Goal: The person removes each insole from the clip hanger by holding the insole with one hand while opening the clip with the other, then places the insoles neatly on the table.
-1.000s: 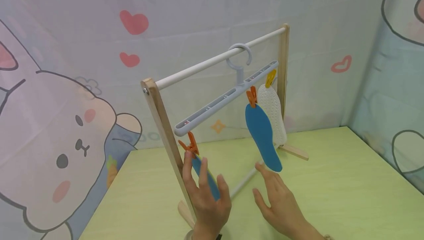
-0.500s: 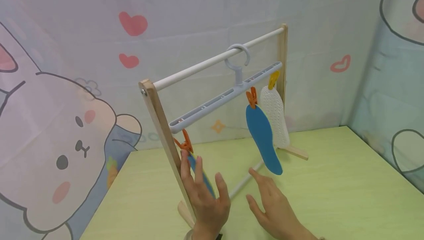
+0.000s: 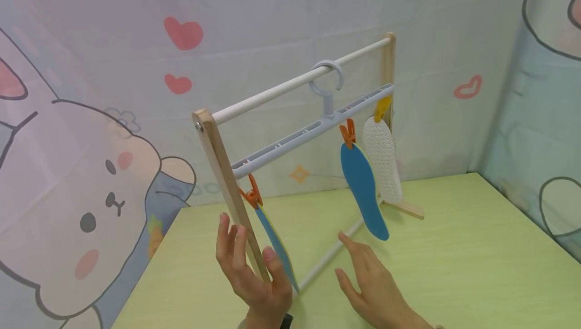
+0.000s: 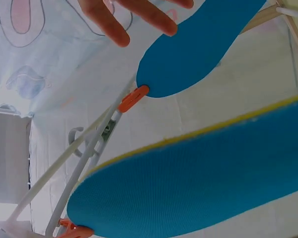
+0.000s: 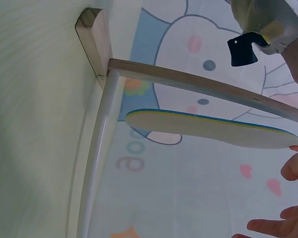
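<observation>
Holding nothing in left hand (image 3: 256, 281) or right hand (image 3: 374, 286), the two apart, fingers loosely extended. With nearer blue insole (image 3: 272, 234) just beyond left hand, farther from right hand; hung from orange clip (image 3: 252, 195) above left hand, long axis slanting down between hands.

Free gap between blue insoles (image 3: 364, 190), wooden post (image 3: 228, 187) blocking left, hanger (image 3: 328, 119) above

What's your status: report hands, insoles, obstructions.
Left hand and right hand empty. Two blue insoles and one white insole clipped to hanger. Wooden post behind left hand in head view, contact unclear.
</observation>
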Available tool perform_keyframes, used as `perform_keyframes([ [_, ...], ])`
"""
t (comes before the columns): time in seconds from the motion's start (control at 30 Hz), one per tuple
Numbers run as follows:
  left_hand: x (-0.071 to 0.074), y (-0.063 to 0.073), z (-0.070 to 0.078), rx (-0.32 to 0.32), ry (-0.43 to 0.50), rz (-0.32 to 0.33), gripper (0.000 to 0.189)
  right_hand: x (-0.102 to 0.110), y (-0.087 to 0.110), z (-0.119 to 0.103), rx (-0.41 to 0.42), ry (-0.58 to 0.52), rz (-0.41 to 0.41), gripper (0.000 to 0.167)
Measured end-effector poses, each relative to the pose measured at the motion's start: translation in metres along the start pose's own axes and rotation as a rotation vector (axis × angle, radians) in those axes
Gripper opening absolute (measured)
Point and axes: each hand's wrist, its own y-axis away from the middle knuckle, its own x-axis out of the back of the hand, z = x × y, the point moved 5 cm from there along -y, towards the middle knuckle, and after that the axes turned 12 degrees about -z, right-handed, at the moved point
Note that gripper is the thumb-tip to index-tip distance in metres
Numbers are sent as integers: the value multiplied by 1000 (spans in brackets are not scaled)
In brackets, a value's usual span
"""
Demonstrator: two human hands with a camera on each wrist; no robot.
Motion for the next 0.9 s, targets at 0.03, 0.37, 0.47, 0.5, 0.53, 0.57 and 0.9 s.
perform_keyframes([
  [0.03, 1, 0, -3, 18, -5, 4, 30, -1, 0, 0, -1, 1, -3, 55],
  [0.37, 13, -12, -22, 120, 25, -25, 32, -4, 0, -1, -19, -6, -24, 58],
  [0.47, 16, -14, -27, 134, 33, -41, 33, -4, 0, -2, -21, -10, -30, 58],
  [0.5, 17, -14, -29, 140, 36, -49, 33, -4, 0, -2, -21, -11, -30, 58],
  [0.53, 18, -13, -31, 146, 43, -61, 34, -5, -1, -2, -20, -10, -30, 58],
  [0.57, 19, -13, -33, 152, 53, -73, 34, -5, -1, -3, -20, -10, -31, 58],
  [0.9, 27, -14, -53, 256, 176, -242, 31, -7, -3, -5, -17, -43, -41, 62],
])
